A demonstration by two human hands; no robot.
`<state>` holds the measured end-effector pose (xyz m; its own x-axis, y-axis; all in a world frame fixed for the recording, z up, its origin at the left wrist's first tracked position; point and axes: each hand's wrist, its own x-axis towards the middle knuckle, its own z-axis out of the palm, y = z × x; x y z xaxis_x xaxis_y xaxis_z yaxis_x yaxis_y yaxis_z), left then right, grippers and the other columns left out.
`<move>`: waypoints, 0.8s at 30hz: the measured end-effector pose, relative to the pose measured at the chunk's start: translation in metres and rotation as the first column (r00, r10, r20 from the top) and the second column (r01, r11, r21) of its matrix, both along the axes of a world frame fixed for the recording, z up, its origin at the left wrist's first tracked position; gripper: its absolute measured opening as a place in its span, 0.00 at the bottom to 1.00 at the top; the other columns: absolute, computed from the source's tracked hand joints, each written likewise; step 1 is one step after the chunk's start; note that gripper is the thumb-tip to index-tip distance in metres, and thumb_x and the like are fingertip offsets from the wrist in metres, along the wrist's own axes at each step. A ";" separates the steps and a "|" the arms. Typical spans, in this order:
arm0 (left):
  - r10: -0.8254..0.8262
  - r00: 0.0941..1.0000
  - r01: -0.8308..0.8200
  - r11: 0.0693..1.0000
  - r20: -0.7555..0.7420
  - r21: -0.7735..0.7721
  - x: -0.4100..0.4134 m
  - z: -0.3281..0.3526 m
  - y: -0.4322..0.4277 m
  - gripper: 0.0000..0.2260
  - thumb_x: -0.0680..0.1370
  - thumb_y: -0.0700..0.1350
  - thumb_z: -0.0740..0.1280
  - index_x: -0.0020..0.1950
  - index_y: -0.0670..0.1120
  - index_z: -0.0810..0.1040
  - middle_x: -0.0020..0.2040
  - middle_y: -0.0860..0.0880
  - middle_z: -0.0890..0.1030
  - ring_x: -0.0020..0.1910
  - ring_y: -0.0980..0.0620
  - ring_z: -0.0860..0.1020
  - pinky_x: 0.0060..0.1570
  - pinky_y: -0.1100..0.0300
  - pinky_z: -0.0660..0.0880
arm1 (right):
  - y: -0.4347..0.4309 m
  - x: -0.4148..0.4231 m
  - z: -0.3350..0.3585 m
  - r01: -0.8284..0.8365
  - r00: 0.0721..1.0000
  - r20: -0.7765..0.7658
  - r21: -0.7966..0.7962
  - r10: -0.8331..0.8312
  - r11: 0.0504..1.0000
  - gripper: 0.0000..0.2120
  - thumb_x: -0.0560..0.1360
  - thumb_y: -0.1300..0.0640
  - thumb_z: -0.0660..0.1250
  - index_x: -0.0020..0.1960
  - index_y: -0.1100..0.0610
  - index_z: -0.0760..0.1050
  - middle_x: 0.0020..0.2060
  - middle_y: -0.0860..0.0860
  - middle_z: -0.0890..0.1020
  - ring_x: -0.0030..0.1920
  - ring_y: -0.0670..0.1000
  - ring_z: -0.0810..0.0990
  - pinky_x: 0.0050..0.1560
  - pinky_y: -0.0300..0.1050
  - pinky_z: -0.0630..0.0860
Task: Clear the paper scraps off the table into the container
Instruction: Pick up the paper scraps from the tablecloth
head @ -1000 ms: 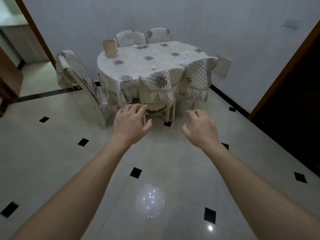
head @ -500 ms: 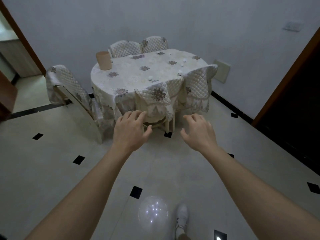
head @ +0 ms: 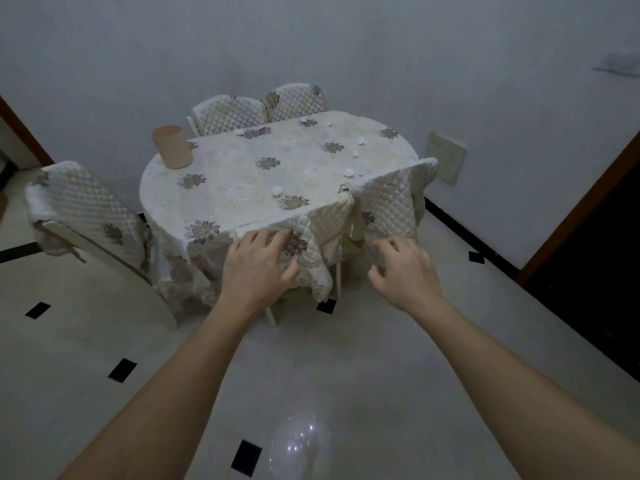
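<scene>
Nearest lies a pale glossy tiled floor [head: 363, 358] set with small black diamond insets, and two bare forearms reach out over it. The left hand [head: 258, 268] is held palm down with its fingers loosely spread and slightly bent, holding nothing. The right hand [head: 405, 271] is held the same way, its fingers a little more curled and parted, also holding nothing. Both hands appear in front of two chairs with quilted cream covers [head: 388, 199] pushed in at the near side of the table; whether the fingertips touch the fabric cannot be told. A third covered chair [head: 86, 209] stands tilted away at the left. Beyond the hands is the oval table [head: 242, 181], draped in a cream cloth with brown flower motifs. Several white crumpled paper scraps [head: 276, 190] lie scattered on it, mostly across its right half, apart from one another, with one just behind the near chair backs. The tan cylindrical container [head: 172, 147] stands upright at the far left edge of the table, well apart from the scraps. Two more covered chairs [head: 228, 114] sit behind the table against a plain grey wall [head: 346, 39].
</scene>
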<state>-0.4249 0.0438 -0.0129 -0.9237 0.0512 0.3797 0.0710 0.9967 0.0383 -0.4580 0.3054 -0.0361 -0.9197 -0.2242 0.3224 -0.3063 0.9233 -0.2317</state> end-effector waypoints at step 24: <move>0.070 0.996 -0.077 0.986 0.047 0.150 -0.357 -0.035 -0.026 0.22 0.75 0.56 0.61 0.65 0.48 0.75 0.61 0.48 0.80 0.60 0.45 0.76 0.55 0.48 0.74 | -0.030 -0.377 -0.012 -0.050 0.998 0.036 0.075 0.048 0.996 0.21 0.73 0.49 0.64 0.64 0.54 0.73 0.58 0.53 0.78 0.58 0.56 0.75 0.55 0.54 0.74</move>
